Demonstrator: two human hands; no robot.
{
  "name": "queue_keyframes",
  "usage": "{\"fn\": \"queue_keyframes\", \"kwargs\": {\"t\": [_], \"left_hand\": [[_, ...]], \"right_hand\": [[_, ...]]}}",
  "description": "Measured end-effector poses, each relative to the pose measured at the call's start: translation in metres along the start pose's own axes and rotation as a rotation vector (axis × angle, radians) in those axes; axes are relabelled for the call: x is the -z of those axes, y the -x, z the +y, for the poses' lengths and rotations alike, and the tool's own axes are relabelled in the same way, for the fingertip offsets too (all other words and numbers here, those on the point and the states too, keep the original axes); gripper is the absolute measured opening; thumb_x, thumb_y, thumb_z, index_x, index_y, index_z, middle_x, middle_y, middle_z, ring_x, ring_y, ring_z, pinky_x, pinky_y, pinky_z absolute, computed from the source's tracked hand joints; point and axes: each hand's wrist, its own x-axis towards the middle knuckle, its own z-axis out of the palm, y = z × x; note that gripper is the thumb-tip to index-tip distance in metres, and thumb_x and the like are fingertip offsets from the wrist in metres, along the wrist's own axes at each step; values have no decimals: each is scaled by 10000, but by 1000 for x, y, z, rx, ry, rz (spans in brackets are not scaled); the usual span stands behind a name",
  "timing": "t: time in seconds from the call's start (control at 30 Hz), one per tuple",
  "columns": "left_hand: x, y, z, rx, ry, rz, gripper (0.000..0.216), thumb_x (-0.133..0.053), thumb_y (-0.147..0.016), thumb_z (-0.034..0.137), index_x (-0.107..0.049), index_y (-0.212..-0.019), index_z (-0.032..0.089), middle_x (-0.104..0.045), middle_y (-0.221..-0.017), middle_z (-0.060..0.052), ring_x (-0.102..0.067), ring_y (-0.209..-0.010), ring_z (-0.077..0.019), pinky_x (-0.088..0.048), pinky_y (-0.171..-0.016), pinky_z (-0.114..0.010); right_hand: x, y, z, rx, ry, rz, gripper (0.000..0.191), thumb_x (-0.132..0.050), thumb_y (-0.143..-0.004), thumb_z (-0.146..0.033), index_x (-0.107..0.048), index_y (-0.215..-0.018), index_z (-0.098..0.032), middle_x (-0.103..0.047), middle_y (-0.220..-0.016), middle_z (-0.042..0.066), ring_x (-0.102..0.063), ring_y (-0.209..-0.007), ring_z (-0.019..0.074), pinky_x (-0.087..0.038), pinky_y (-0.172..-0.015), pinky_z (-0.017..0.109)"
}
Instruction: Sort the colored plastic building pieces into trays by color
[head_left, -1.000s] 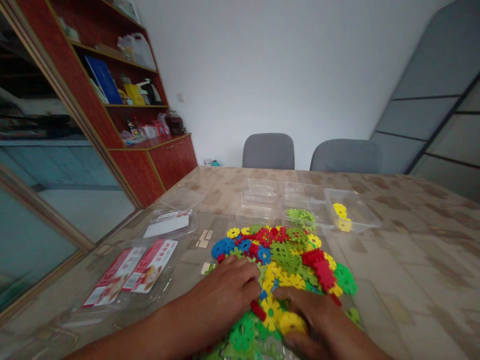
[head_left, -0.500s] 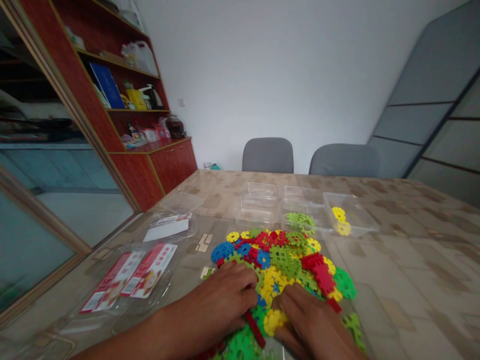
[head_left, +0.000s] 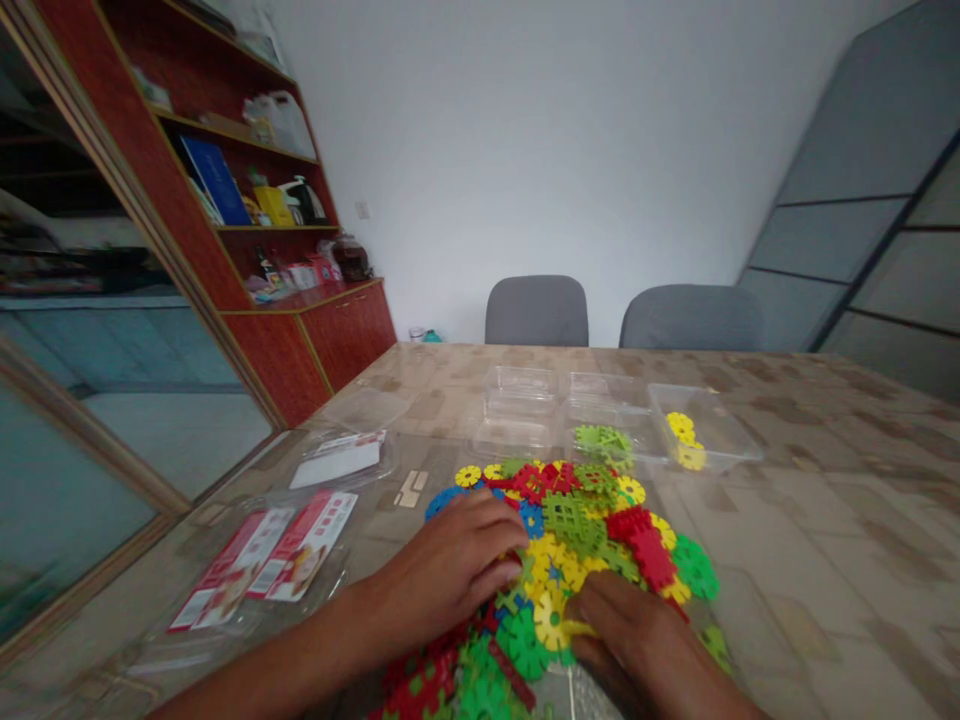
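A heap of plastic interlocking pieces lies in front of me: yellow discs (head_left: 551, 555), green square lattice pieces (head_left: 564, 514), red pieces (head_left: 651, 552), blue discs and bright green discs (head_left: 523, 640). My left hand (head_left: 476, 545) reaches over the heap's left part, fingers bent and closed; whatever is under the fingertips is hidden. On the near right side, my right hand (head_left: 634, 630) is closed on a yellow notched disc (head_left: 551, 618), which stands tilted with its flat face toward me. A dark red strip (head_left: 511, 675) lies between the hands on the near pieces.
Clear plastic boxes (head_left: 514, 437) stand behind the heap. One holds green pieces (head_left: 602, 443); another box (head_left: 724, 440) at right holds yellow discs (head_left: 685, 440). Transparent packs with red-and-white labels (head_left: 304, 545) lie at left. Two grey chairs (head_left: 537, 310) stand beyond the table.
My left hand has shifted slightly up and right across the heap, uncovering red and green pieces below it. My right hand has moved slightly right, and the yellow disc now shows its flat face.
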Motion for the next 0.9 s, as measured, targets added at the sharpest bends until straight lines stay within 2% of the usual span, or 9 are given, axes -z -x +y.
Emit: {"fn": "queue_keyframes", "kwargs": {"t": [0.13,0.2,0.3,0.37,0.5,0.57,0.67,0.8,0.9], "left_hand": [[-12,-6,1,-101,-22,-11,98,-655,-933,239,-614,-1016,208,-654,-1119,-38,-549,-1070,-236,-371,-977,-389],[-13,-5,2,-95,-30,-22,57,-667,-916,209,-612,-915,197,-651,-1098,-30,-549,-1056,-229,-374,-967,-380],[-9,-2,3,-59,-35,-23,104,-654,-904,153,-579,-838,184,-639,-1086,-23,-541,-1031,-217,-372,-958,-377],[-7,-1,4,-31,-39,-28,111,-687,-882,162,-580,-893,187,-629,-1101,-27,-531,-1030,-225,-375,-954,-384],[-10,2,6,20,-63,-37,323,-777,-812,185,-578,-1065,200,-568,-1242,-64,-488,-1115,-273,-362,-987,-433],[-12,4,6,40,-71,-50,371,-792,-792,173,-574,-1091,205,-527,-1301,-78,-463,-1160,-295,-350,-1006,-454],[-15,6,6,55,-30,-62,350,-778,-796,142,-561,-1062,210,-519,-1299,-72,-457,-1174,-287,-347,-1006,-439],[-17,7,8,55,101,-48,287,-729,-815,82,-528,-973,211,-556,-1217,-36,-482,-1134,-237,-354,-966,-367],[-18,6,8,59,125,-49,269,-754,-812,110,-525,-916,205,-594,-1076,-17,-514,-1032,-221,-358,-898,-339]], "right_hand": [[2,-1,2,51,-79,-47,106,-595,-889,-119,-560,-834,-203,-634,-821,10,-615,-732,157,-424,-625,231],[5,-2,-2,54,-140,-62,86,-595,-899,-141,-573,-845,-204,-637,-828,11,-613,-738,153,-429,-635,229],[8,-4,-10,44,-191,-81,107,-576,-906,-114,-608,-875,-212,-641,-863,12,-623,-771,150,-442,-649,219],[9,-5,-13,24,-169,-97,168,-571,-887,-81,-636,-961,-217,-646,-914,24,-635,-825,165,-465,-691,228],[9,-3,-12,-64,-99,-88,335,-616,-799,-70,-617,-1109,-198,-644,-1036,68,-628,-950,223,-495,-802,293],[7,-1,-10,-81,-87,-86,301,-618,-766,-57,-623,-1035,-192,-640,-1023,64,-625,-932,216,-492,-784,285],[3,2,-8,-76,-48,-73,250,-598,-749,-17,-611,-916,-203,-629,-929,28,-626,-820,174,-461,-675,232],[-2,2,-7,-33,23,-50,179,-618,-798,-41,-566,-819,-211,-620,-837,-5,-618,-728,147,-421,-614,217],[-2,2,-4,-20,22,-60,172,-629,-810,-57,-552,-798,-209,-620,-801,-14,-617,-694,136,-405,-597,215]]}}
